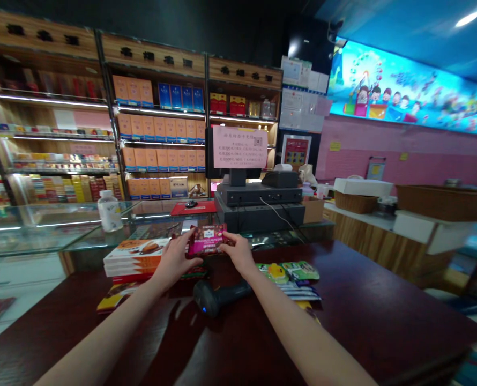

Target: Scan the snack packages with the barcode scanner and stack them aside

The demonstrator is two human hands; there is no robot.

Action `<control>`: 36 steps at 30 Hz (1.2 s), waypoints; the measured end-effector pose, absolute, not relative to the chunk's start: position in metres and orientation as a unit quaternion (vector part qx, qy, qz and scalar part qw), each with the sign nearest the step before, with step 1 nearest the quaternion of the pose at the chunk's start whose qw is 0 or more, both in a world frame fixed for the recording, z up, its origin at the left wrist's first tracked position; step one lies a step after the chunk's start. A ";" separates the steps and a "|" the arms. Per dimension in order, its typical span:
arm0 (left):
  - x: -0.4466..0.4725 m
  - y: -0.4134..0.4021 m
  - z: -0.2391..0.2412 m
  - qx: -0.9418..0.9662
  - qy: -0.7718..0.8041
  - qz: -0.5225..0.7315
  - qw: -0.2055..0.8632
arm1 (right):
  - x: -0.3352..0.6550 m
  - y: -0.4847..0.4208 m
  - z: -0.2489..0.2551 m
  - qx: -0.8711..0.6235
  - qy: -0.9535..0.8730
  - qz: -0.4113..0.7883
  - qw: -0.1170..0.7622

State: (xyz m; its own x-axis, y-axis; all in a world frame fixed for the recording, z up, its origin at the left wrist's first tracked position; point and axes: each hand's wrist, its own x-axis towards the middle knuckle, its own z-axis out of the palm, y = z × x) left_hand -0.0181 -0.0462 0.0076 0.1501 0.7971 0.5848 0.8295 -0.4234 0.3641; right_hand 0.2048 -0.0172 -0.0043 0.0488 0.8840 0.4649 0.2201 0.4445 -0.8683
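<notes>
Both my hands hold a magenta chocolate bar packet (pixel 207 239) above the dark red counter (pixel 363 311). My left hand (pixel 175 260) grips its left end, fingers closed on it. My right hand (pixel 238 252) pinches its right end. Just below the packet lies a black barcode scanner (pixel 216 296) on the counter, between my forearms. A stack of orange and white flat boxes (pixel 136 257) sits left of my left hand. Green and white snack packets (pixel 292 279) lie to the right of my right arm.
A cash register with a monitor and pink notice (pixel 240 147) stands behind the counter. A glass display case (pixel 41 236) with a white bottle (pixel 109 210) runs to the left. Shelves of boxed goods (pixel 162 145) fill the back wall. Wicker baskets (pixel 443 201) sit on a side counter at right.
</notes>
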 end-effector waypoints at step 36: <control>-0.044 -0.081 0.033 -0.750 -0.551 -0.260 0.258 | 0.191 -0.046 -0.005 -0.327 -0.808 0.129 0.473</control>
